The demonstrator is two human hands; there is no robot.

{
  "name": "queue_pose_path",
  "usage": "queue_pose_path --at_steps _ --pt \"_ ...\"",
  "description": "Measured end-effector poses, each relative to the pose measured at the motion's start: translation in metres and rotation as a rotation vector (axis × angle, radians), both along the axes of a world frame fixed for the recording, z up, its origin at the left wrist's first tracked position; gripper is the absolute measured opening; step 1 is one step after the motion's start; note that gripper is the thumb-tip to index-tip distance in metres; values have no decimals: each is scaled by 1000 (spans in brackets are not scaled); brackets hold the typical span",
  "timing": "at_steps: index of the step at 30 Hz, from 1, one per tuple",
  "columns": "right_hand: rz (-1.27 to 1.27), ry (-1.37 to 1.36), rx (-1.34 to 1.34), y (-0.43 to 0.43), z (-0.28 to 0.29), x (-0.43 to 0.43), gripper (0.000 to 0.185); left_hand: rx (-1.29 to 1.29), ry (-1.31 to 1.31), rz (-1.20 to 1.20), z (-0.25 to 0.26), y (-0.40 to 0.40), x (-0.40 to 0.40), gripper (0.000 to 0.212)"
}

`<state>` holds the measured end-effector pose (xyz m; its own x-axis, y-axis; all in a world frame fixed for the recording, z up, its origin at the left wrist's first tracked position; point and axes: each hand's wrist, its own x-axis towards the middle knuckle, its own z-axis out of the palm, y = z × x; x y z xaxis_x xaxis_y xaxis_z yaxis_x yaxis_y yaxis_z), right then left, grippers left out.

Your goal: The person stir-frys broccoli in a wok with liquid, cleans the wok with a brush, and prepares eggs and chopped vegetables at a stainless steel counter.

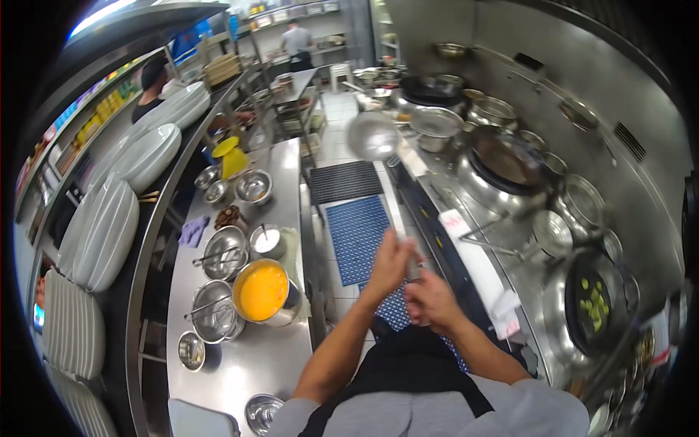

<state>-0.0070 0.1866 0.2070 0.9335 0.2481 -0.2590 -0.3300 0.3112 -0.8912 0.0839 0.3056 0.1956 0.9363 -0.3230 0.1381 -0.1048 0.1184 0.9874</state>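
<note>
A long-handled metal ladle (374,136) points away from me over the aisle, its round bowl blurred. My left hand (390,262) is closed around its handle. Close beside it, my right hand (431,297) has curled fingers at the handle's near end; blur hides whether it grips. To the left, a steel pot (295,306) of orange-yellow liquid with froth stands on the steel counter (256,360). Around it are steel bowls (225,251) with utensils, and a container of white contents (266,240). At right, a wok (590,306) holds green pieces.
Stacked white plates (106,235) line the left shelf. Another wok (505,161), strainers (551,232) and a white cloth (475,262) lie along the right range. Blue mats (357,237) cover the aisle floor. One person (297,41) stands far back, another (153,87) behind the left shelf.
</note>
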Motion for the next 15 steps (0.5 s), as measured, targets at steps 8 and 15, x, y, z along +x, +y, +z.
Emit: queue_pose_path --at_steps 8,15 --pt "-993 -29 -483 -177 -15 -210 21 129 419 -710 -106 -33 -128 41" --pt "-1369 314 -1140 -305 -29 -368 16 452 787 -455 -289 112 -205 40"
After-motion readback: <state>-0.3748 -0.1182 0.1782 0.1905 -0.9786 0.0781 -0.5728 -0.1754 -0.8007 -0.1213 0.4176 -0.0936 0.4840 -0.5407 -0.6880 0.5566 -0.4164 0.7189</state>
